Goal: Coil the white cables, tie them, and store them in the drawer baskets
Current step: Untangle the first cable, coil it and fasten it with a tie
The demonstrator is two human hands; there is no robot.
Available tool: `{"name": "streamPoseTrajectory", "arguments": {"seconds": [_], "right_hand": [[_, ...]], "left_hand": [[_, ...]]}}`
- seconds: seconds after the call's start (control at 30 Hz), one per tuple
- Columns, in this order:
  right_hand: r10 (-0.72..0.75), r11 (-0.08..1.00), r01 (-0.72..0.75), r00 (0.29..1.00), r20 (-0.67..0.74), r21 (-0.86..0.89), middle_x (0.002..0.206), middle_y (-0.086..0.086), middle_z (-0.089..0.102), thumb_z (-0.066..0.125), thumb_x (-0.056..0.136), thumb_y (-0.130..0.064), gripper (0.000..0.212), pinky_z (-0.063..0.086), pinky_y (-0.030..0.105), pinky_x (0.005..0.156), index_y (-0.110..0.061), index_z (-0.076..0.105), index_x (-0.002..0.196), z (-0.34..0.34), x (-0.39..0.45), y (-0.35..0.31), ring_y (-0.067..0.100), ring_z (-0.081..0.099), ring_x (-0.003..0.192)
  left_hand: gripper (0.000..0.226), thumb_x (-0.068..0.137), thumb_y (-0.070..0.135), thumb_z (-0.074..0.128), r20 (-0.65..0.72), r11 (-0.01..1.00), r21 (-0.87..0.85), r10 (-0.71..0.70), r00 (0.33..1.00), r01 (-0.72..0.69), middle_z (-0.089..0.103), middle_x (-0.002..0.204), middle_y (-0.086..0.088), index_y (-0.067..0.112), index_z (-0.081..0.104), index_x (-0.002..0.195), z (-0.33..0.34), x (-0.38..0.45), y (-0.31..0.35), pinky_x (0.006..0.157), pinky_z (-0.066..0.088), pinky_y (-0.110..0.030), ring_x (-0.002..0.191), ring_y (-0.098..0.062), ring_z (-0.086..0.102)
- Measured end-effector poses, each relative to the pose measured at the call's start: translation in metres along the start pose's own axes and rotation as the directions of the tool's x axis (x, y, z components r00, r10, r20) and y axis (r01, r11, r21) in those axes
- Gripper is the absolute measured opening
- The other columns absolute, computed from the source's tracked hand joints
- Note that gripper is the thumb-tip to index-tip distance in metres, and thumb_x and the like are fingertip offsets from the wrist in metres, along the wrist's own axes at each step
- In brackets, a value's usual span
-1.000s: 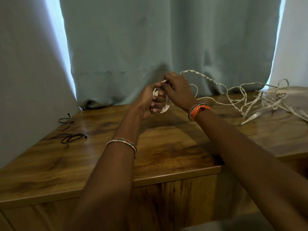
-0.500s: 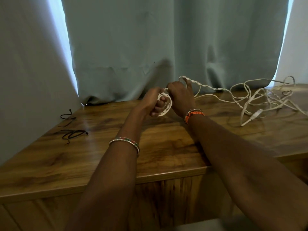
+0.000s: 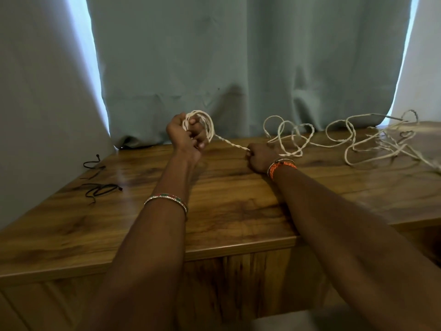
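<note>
Above the bench (image 3: 226, 211), a light, limp white cable (image 3: 232, 144) is pinched by the right hand (image 3: 260, 156); its coil (image 3: 202, 125) is gripped in the left hand (image 3: 183, 137).

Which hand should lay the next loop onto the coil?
Right. The right hand already pinches the white cable just past the coil and sits nearest the loose tangle. The left hand has its grip full holding the coil.

No text, label, brand, number or sign can be read anywhere in the view.
</note>
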State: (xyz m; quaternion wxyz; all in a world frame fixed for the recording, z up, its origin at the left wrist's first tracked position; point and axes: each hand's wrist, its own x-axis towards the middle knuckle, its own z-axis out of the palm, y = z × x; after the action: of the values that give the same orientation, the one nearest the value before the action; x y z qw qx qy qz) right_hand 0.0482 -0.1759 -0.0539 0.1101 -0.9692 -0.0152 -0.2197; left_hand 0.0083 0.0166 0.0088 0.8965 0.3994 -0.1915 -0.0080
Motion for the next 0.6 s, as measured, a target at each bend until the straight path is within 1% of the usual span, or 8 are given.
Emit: {"name": "streamPoseTrajectory", "arguments": {"seconds": [0.1, 0.17, 0.2, 0.27, 0.33, 0.37, 0.5, 0.6], "right_hand": [[-0.053, 0.998, 0.054, 0.998, 0.018, -0.036, 0.126, 0.02, 0.051, 0.048, 0.092, -0.021, 0.033, 0.043, 0.04, 0.087, -0.006, 0.044, 0.12, -0.002, -0.004, -0.008, 0.039, 0.054, 0.109], [-0.132, 0.991, 0.133, 0.99, 0.039, -0.019, 0.126, 0.017, 0.05, 0.05, 0.091, -0.02, 0.034, 0.044, 0.039, 0.083, -0.009, 0.042, 0.122, -0.005, -0.009, -0.017, 0.038, 0.055, 0.106], [-0.187, 0.982, 0.188, 0.982, 0.031, -0.014, 0.123, 0.014, 0.053, 0.052, 0.09, -0.022, 0.031, 0.044, 0.037, 0.08, -0.012, 0.044, 0.12, -0.007, -0.013, -0.021, 0.036, 0.056, 0.103], [-0.298, 0.953, 0.293, 0.953, -0.058, -0.077, 0.108, 0.007, 0.062, 0.057, 0.088, -0.029, 0.023, 0.042, 0.03, 0.071, -0.017, 0.053, 0.107, -0.014, -0.019, -0.027, 0.028, 0.059, 0.095], [-0.357, 0.929, 0.335, 0.923, -0.14, -0.159, 0.092, 0.003, 0.067, 0.06, 0.082, -0.031, 0.017, 0.035, 0.026, 0.064, -0.018, 0.06, 0.093, -0.023, -0.024, -0.033, 0.025, 0.061, 0.086], [-0.365, 0.923, 0.338, 0.921, -0.14, -0.184, 0.088, 0.003, 0.068, 0.06, 0.08, -0.029, 0.014, 0.034, 0.026, 0.062, -0.019, 0.061, 0.089, -0.028, -0.027, -0.038, 0.025, 0.062, 0.084], [-0.425, 0.879, 0.378, 0.898, -0.118, -0.29, 0.088, 0.005, 0.067, 0.053, 0.084, -0.028, 0.015, 0.029, 0.027, 0.061, -0.018, 0.063, 0.09, -0.047, -0.043, -0.058, 0.027, 0.061, 0.083], [-0.487, 0.851, 0.424, 0.858, -0.164, -0.309, 0.088, 0.009, 0.066, 0.046, 0.092, -0.026, 0.022, 0.026, 0.028, 0.059, -0.014, 0.063, 0.092, -0.062, -0.061, -0.073, 0.029, 0.058, 0.077]], "left_hand": [[0.04, 0.094, 0.026, 0.016, 0.023, 0.999, -0.039, 0.004, 1.0, -0.003, 0.028, 0.035, 0.007, 0.015, 0.036, 0.061, -0.005, 0.005, 0.0, 0.039, 0.022, -0.012, 0.028, -0.009, 0.025], [0.043, 0.097, 0.026, 0.017, 0.023, 1.0, -0.021, -0.006, 1.0, 0.007, 0.032, 0.036, 0.006, 0.013, 0.041, 0.063, -0.008, 0.008, -0.002, 0.04, 0.028, -0.014, 0.03, -0.01, 0.029], [0.045, 0.099, 0.027, 0.017, 0.022, 1.0, -0.004, -0.014, 1.0, 0.014, 0.034, 0.037, 0.005, 0.013, 0.043, 0.065, -0.009, 0.009, -0.003, 0.04, 0.031, -0.015, 0.031, -0.01, 0.031], [0.046, 0.1, 0.029, 0.017, 0.027, 0.999, 0.031, -0.035, 0.999, 0.034, 0.038, 0.038, 0.005, 0.012, 0.044, 0.067, -0.014, 0.01, -0.004, 0.042, 0.035, -0.015, 0.033, -0.011, 0.035], [0.046, 0.102, 0.03, 0.017, 0.04, 0.996, 0.066, -0.057, 0.998, 0.054, 0.04, 0.04, 0.005, 0.013, 0.044, 0.069, -0.018, 0.01, -0.005, 0.044, 0.037, -0.016, 0.035, -0.01, 0.038], [0.045, 0.102, 0.03, 0.016, 0.047, 0.994, 0.088, -0.061, 0.997, 0.057, 0.041, 0.04, 0.006, 0.013, 0.043, 0.071, -0.019, 0.009, -0.006, 0.044, 0.037, -0.016, 0.036, -0.01, 0.039], [0.042, 0.103, 0.03, 0.017, 0.025, 0.964, 0.262, -0.045, 0.999, 0.037, 0.042, 0.039, 0.008, 0.015, 0.041, 0.073, -0.02, 0.012, -0.012, 0.046, 0.038, -0.019, 0.035, -0.007, 0.041], [0.035, 0.103, 0.026, 0.029, -0.018, 0.916, 0.4, -0.042, 0.999, 0.046, 0.046, 0.041, 0.008, 0.014, 0.043, 0.072, -0.022, 0.014, -0.02, 0.045, 0.041, -0.021, 0.036, -0.005, 0.044]]}}
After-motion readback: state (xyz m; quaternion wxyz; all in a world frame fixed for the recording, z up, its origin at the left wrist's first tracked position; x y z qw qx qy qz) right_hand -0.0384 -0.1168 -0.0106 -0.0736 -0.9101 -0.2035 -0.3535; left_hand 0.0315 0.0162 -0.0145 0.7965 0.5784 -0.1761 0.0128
